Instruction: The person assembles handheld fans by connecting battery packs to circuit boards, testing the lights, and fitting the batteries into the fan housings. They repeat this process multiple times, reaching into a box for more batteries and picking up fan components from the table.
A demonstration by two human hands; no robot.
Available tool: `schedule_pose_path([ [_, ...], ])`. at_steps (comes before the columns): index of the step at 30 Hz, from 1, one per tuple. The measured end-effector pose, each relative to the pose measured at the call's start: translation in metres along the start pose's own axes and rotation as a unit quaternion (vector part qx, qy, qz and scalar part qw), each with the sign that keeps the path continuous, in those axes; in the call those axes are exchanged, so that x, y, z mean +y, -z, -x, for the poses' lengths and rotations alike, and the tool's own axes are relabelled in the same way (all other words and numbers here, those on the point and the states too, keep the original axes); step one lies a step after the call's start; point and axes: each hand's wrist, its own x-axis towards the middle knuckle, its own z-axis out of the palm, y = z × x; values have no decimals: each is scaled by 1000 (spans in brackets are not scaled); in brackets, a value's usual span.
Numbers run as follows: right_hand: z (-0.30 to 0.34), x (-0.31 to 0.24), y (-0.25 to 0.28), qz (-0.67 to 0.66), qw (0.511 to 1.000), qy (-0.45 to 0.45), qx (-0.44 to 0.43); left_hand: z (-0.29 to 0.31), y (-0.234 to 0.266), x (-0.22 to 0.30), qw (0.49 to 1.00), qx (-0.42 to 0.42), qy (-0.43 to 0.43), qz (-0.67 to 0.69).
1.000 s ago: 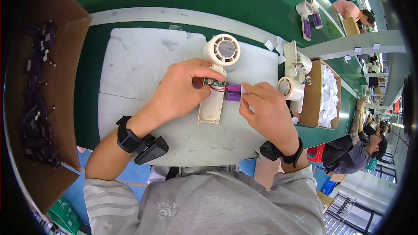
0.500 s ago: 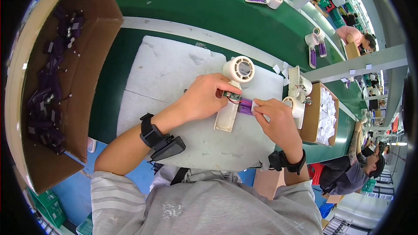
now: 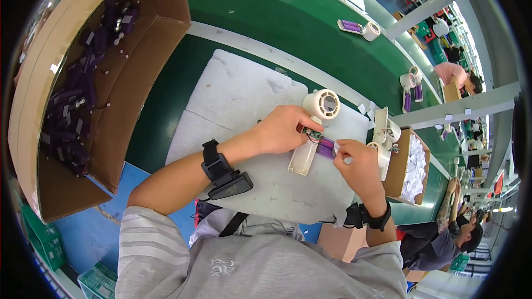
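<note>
A cream handheld fan (image 3: 321, 104) lies on the pale foam mat (image 3: 213, 105), its round head away from me and its handle shell (image 3: 300, 161) open toward me. My left hand (image 3: 285, 128) is closed at the neck of the fan, fingers on a small green circuit board (image 3: 313, 132). Thin red and dark wires run from the board to a purple battery pack (image 3: 326, 148), which sits beside the handle. My right hand (image 3: 357, 163) pinches the pack's right end, where a bit of white shows; its fingertips are partly hidden.
At left, a tall cardboard box (image 3: 136, 72) holds many purple battery packs. Right of the mat are opened fan parts (image 3: 382, 133) and a carton (image 3: 398, 173) of white paper pieces. Beyond runs a green belt (image 3: 249, 14) carrying more fans. Co-workers (image 3: 443, 243) sit at right.
The whole view has shifted, so the bench things appear further right and lower. My right hand's fingers are more curled at the battery pack; my left hand keeps its place on the fan.
</note>
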Motion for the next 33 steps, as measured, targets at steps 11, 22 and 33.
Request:
schedule_pose_path([
  [11,-81,106,90,289,923,-171,188,-8,2,-3,999,37,-13,8],
  [22,-26,24,-15,-92,993,62,-26,-7,1,-4,998,62,-27,-2],
  [33,-16,14,7,-607,725,-186,-266,-7,4,-3,996,74,-31,-40],
])
